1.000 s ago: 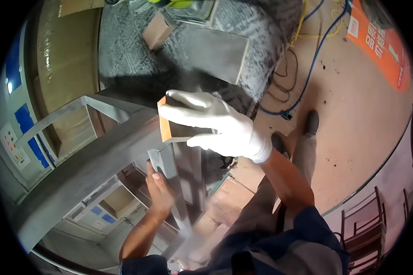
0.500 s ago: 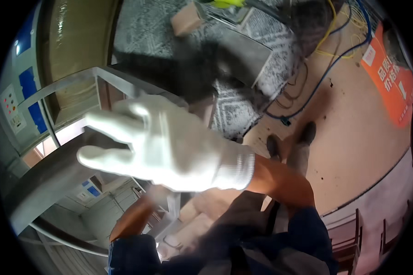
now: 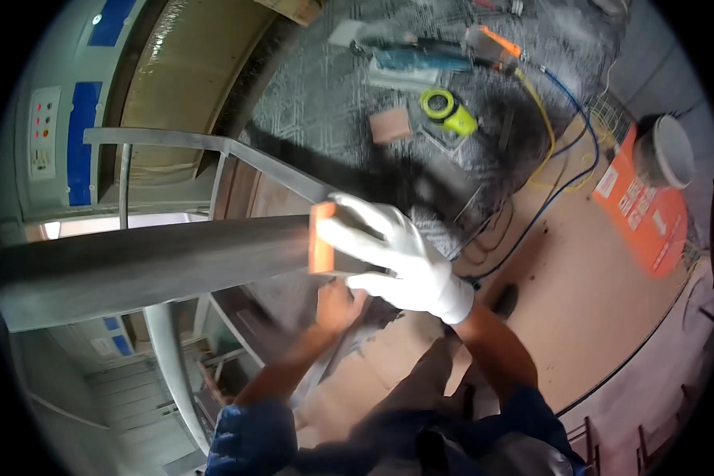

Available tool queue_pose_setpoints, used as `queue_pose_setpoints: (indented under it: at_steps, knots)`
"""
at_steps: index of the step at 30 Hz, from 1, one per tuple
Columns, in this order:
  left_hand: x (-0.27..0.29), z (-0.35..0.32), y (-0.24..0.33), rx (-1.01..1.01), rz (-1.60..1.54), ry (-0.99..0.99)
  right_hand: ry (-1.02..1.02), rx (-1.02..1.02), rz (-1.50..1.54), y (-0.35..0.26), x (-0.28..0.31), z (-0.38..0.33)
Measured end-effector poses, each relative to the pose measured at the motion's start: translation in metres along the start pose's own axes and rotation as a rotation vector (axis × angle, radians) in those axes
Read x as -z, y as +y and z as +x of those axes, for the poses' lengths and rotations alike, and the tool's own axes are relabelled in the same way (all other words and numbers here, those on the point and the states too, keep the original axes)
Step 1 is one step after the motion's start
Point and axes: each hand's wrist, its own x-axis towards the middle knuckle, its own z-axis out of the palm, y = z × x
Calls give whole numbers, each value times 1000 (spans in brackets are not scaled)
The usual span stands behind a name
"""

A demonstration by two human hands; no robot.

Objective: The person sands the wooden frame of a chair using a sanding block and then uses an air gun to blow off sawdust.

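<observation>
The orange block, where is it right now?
In the head view, centre: the orange block sits gripped in the white-gloved right hand, pressed against the end of the grey metal beam.

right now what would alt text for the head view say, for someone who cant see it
A white-gloved right hand presses an orange block against the end of a long grey metal beam, while the bare left hand grips the frame just below. Beyond, a mat holds a yellow tape measure and power tools.
</observation>
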Motion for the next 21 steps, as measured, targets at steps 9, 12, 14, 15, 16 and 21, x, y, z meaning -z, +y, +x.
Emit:
queue_pose_setpoints:
  at_steps: [9, 12, 14, 15, 16, 21]
  knots:
    - [24, 16, 48, -49, -157, 86, -1, 131, 12, -80, 17, 137]
    - [31, 16, 52, -46, -165, 98, -25, 117, -25, -101, 24, 151]
    - [33, 7, 46, -16, -166, 99, -29, 153, -36, -132, 18, 194]
    - [30, 9, 49, -30, -173, 99, -19, 183, -73, -144, 18, 212]
    - [28, 8, 48, -35, -173, 95, -46, 149, -71, -141, 18, 201]
    - [35, 15, 56, -71, -163, 121, 18, 94, -203, -134, 21, 164]
